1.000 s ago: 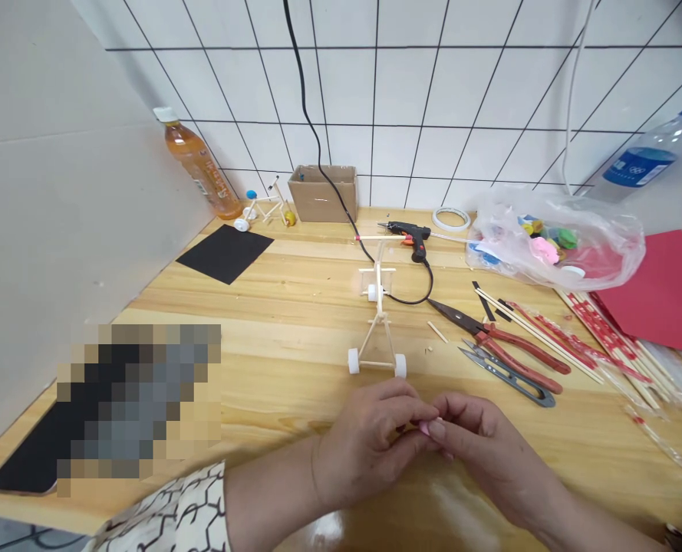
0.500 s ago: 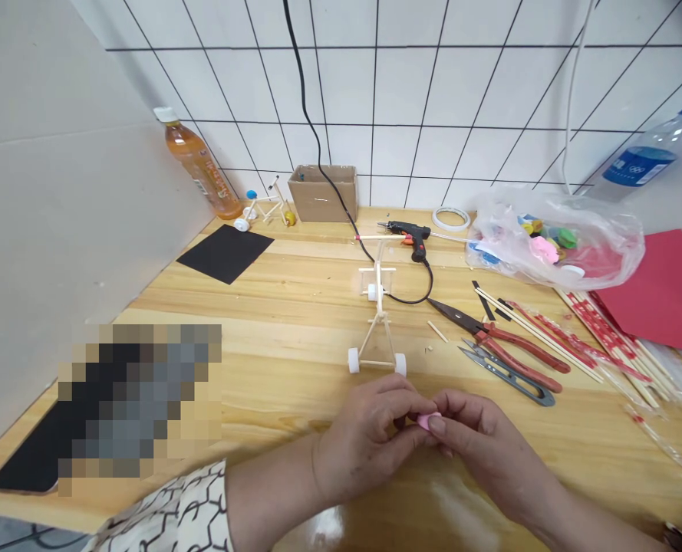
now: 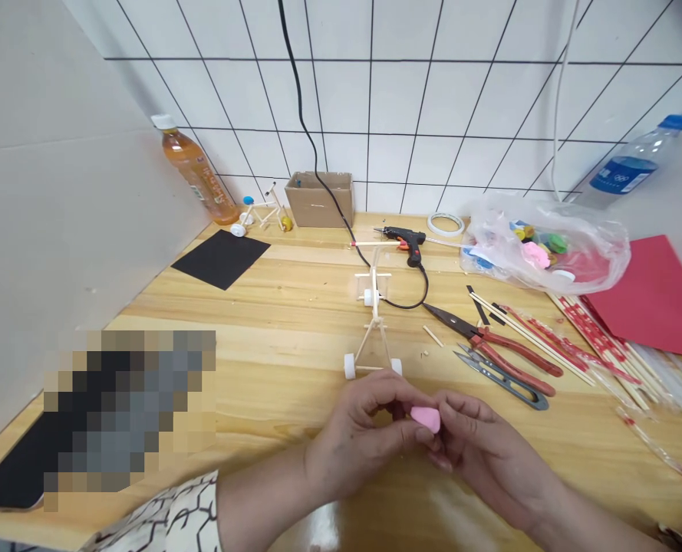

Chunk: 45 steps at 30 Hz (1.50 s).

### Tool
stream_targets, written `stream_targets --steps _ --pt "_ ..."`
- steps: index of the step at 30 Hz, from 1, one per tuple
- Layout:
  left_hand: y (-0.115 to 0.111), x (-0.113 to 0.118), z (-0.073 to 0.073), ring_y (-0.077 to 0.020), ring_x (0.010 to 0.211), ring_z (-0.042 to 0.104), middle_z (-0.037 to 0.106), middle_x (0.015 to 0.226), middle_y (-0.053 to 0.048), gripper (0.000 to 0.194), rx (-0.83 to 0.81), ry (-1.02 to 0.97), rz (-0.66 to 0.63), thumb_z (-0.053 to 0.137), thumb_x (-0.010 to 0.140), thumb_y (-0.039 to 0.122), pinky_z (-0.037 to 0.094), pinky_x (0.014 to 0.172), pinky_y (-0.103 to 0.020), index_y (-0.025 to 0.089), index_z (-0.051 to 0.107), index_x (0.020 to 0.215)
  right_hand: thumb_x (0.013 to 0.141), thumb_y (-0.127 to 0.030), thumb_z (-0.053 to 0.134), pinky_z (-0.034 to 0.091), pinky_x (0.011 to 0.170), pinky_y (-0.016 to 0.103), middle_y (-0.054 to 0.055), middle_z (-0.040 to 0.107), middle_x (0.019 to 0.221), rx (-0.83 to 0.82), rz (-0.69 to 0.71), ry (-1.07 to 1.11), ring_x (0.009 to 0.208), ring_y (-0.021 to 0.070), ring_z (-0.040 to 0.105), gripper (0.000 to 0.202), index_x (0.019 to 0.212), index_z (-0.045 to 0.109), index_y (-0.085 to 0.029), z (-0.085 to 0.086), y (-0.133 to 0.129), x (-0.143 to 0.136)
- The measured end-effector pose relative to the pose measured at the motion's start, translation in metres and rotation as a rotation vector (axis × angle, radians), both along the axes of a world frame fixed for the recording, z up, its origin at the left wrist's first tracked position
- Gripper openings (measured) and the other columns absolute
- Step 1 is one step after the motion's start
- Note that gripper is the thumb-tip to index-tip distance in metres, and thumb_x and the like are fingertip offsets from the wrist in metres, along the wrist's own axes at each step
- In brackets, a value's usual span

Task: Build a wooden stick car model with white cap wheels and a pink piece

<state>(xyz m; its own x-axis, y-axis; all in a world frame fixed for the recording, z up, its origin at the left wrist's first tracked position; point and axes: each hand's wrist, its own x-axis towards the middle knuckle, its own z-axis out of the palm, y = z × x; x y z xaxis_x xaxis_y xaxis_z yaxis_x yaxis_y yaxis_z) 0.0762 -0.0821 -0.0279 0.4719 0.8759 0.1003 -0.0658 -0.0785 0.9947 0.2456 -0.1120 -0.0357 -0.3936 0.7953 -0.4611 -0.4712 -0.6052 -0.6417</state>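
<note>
Between my left hand [image 3: 364,429] and my right hand [image 3: 479,441], a small smooth lump of pink modelling clay [image 3: 426,418] is pinched in the fingertips of both. It tapers toward the left. Just beyond my left hand stands a small tricycle-like model of wooden sticks [image 3: 376,307], its white wheels [image 3: 350,366] nearest me. The left fingers overlap the base of its right near wheel in view. Whether they touch it I cannot tell.
To the right lie long-nose pliers [image 3: 479,337], thread snips [image 3: 507,381] and wooden sticks [image 3: 599,345]. Farther back are a glue gun [image 3: 410,239], a tape roll [image 3: 446,224], a plastic bag [image 3: 599,245], a cardboard box [image 3: 321,201] and another stick model [image 3: 265,211]. Bottles [image 3: 199,172] stand at both sides.
The pink clay has turned in my fingers and more of it shows now. My fingertips have shifted around it. The whole view has moved slightly.
</note>
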Motion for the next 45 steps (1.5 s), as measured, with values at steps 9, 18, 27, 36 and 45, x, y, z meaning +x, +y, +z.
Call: stream_targets --steps 9,18,27,36,45 --pt "-0.002 0.002 -0.001 -0.0129 0.066 0.056 0.061 0.071 -0.005 0.013 -0.053 -0.06 0.017 0.069 0.072 0.021 0.045 0.064 -0.025 0.012 0.071 0.081 0.07 -0.036 0.071 0.028 0.05 0.021 -0.001 0.053 0.061 -0.023 0.012 0.019 0.054 0.0072 0.041 0.022 0.067 0.062 -0.015 0.001 -0.001 -0.003" --pt "-0.005 0.005 0.002 -0.0132 0.063 0.06 0.063 0.067 -0.004 0.013 -0.194 -0.179 0.03 0.068 0.073 0.022 0.048 0.06 -0.025 0.01 0.066 0.077 0.067 -0.033 0.075 0.029 0.054 0.021 -0.002 0.054 0.061 0.071 -0.027 -0.021 0.056 0.0066 0.039 0.021 0.073 0.066 -0.016 0.002 -0.002 -0.008" --pt "-0.004 0.003 0.0 -0.0133 0.065 0.058 0.063 0.069 -0.005 0.013 -0.101 -0.098 0.066 0.068 0.073 0.022 0.047 0.064 -0.027 0.011 0.067 0.079 0.07 -0.043 0.07 0.03 0.056 0.023 0.0 0.054 0.065 0.098 -0.004 -0.044 0.059 0.0091 0.041 0.028 0.076 0.066 -0.016 0.002 0.001 -0.005" --pt "-0.003 0.0 -0.004 -0.0105 0.064 0.053 0.058 0.071 -0.004 0.014 0.203 0.11 0.023 0.063 0.077 0.019 0.045 0.059 -0.022 0.012 0.069 0.088 0.073 -0.031 0.069 0.03 0.058 0.024 -0.002 0.055 0.063 0.171 0.062 -0.327 0.06 0.0089 0.04 0.017 0.071 0.062 -0.016 0.003 0.003 -0.002" --pt "-0.003 -0.001 -0.005 -0.0111 0.065 0.055 0.06 0.072 -0.006 0.016 0.32 0.183 0.013 0.061 0.078 0.018 0.046 0.059 -0.021 0.011 0.068 0.09 0.075 -0.032 0.067 0.032 0.059 0.023 -0.003 0.057 0.064 0.222 0.047 -0.38 0.061 0.009 0.043 0.014 0.073 0.065 -0.017 0.001 -0.001 -0.004"
